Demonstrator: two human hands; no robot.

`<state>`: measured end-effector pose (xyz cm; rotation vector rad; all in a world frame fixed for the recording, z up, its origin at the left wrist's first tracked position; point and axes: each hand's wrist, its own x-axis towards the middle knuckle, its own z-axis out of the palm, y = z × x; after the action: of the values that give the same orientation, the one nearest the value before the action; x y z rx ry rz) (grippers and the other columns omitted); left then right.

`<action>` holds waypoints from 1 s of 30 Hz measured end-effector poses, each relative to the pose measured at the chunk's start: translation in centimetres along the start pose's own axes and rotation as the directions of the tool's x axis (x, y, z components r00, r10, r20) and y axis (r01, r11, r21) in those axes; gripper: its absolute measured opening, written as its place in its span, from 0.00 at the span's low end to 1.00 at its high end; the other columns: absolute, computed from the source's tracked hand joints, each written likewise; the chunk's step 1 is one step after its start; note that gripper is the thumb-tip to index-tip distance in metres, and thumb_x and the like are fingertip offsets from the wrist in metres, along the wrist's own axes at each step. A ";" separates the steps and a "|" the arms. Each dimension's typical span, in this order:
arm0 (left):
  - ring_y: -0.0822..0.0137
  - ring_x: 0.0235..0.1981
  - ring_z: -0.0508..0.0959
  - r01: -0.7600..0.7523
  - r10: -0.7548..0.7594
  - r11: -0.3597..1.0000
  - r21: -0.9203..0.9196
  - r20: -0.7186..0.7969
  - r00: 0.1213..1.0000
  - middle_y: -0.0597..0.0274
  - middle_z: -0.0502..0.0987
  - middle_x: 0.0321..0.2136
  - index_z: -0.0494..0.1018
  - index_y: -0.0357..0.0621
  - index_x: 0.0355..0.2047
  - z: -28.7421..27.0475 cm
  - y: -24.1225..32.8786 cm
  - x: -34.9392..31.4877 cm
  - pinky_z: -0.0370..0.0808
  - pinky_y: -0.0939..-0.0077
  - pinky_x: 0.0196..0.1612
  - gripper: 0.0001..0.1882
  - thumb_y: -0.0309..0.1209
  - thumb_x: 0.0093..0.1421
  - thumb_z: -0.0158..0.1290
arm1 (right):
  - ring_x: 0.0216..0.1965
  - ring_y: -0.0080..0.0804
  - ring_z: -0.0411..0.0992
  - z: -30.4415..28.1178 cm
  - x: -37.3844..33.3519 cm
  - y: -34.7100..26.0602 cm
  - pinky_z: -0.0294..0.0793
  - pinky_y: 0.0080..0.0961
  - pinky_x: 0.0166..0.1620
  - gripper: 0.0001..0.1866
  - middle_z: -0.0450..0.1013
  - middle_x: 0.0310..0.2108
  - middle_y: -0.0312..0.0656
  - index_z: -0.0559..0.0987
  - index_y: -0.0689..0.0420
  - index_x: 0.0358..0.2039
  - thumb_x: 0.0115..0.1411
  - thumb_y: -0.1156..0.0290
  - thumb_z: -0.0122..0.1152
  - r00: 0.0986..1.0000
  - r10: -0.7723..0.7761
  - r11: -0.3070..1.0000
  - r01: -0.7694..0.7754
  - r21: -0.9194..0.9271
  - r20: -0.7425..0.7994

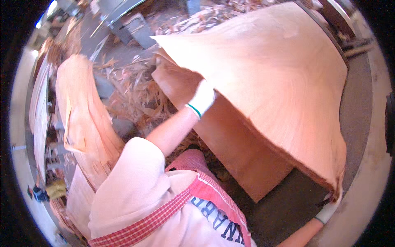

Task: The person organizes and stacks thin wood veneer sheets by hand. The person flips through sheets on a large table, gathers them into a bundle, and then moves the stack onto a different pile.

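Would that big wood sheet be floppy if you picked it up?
Probably floppy: the sheet curves between the left hand and right hand. It may be light for its size, because its edge looks thin. It might tear easily too, since its corner by the right hand looks ragged.

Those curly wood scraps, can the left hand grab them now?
Probably not: the left hand seems busy at the edge of the big pale wood sheet. Nothing seems to cover the nearby scraps, though.
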<state>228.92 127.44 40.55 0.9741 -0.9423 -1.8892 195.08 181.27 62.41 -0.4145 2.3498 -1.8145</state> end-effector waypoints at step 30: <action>0.63 0.54 0.68 0.132 -0.238 0.956 -0.260 -0.432 0.870 0.58 0.70 0.53 0.68 0.42 0.53 -33.6 -17.6 17.4 0.63 0.69 0.57 0.24 0.41 0.59 0.53 | 0.50 0.43 0.69 2.7 -4.1 16.7 0.73 0.40 0.45 0.27 0.70 0.50 0.43 0.69 0.58 0.54 0.60 0.53 0.51 0.487 0.828 0.314 -0.814 -0.489 -0.280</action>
<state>245.96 110.96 6.22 1.3335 -0.3549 -1.7516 197.62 183.88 45.36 0.6687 2.3001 -0.5770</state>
